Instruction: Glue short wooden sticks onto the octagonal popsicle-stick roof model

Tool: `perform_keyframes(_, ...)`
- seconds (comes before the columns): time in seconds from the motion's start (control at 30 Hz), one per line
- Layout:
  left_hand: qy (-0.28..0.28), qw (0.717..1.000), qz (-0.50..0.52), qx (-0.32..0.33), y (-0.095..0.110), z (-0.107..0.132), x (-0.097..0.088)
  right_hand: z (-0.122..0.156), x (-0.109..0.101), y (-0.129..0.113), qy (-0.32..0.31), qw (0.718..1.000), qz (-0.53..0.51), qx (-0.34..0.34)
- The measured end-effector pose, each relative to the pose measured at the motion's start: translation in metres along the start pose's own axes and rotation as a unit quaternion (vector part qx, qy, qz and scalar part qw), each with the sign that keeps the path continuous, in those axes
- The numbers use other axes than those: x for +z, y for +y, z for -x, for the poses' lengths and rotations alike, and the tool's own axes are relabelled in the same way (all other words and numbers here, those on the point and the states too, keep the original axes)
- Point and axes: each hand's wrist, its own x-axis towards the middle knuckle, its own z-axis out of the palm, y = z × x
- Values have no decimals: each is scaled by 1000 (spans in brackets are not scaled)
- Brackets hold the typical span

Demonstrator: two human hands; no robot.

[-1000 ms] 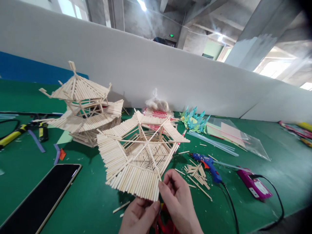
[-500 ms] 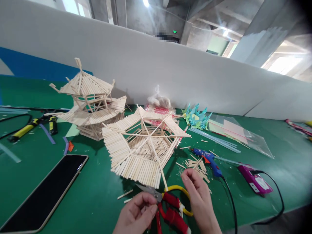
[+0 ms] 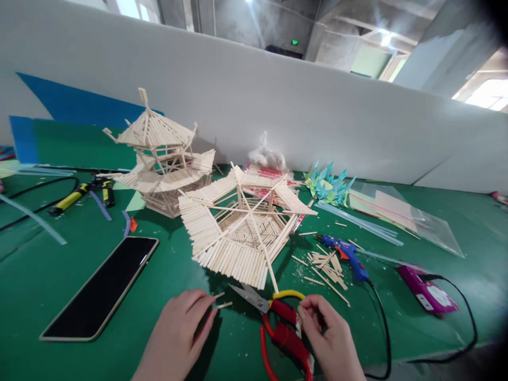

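- I see the right hand (image 3: 331, 338) at 5 o'clock of the view, its fingers (image 3: 307, 312) curled together on the red and yellow handle of the scissors (image 3: 278, 325).
- The scissors lie on the green surface (image 3: 166, 275) with the short metal blades pointing to 10 o'clock, toward the left hand.
- My left hand (image 3: 178, 330) rests flat at 6 o'clock, fingers loosely together, the tips touching a short wooden stick (image 3: 223, 305); I cannot tell whether they pinch it.
- Just beyond the scissors, at 12 o'clock from both hands, sits the flat 6-sided stick roof (image 3: 242, 225), its near edge close to the blade tips.
- Behind it, at 10 o'clock, stands a tiered stick pavilion (image 3: 161, 159).
- A dark phone (image 3: 103, 286) lies at 9 o'clock of the left hand, well apart.
- At 2 o'clock of the right hand I see a pile of loose sticks (image 3: 327, 267), a blue glue gun (image 3: 345, 254) and a purple box (image 3: 426, 291) with a black cord.
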Motion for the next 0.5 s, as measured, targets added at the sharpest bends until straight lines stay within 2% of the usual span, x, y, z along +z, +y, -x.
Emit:
perform_keyframes(0.13, -26, 999, -1, 37, -1, -13, 3, -3, -11, 8, 16, 997, 71, -22)
perform_keyframes(0.3, -43, 997, 9, 64, 8, -12, 10, -24, -42, 26, 73, 972, 217, -55)
perform_keyframes(0.4, -21, 997, 19, 65, 11, -7, 15, -42, -51, 31, 52, 960, 261, -82)
perform_keyframes(0.5, 3, 998, 22, 63, 13, -3, 19, -57, -49, 25, -6, 941, 315, -120)
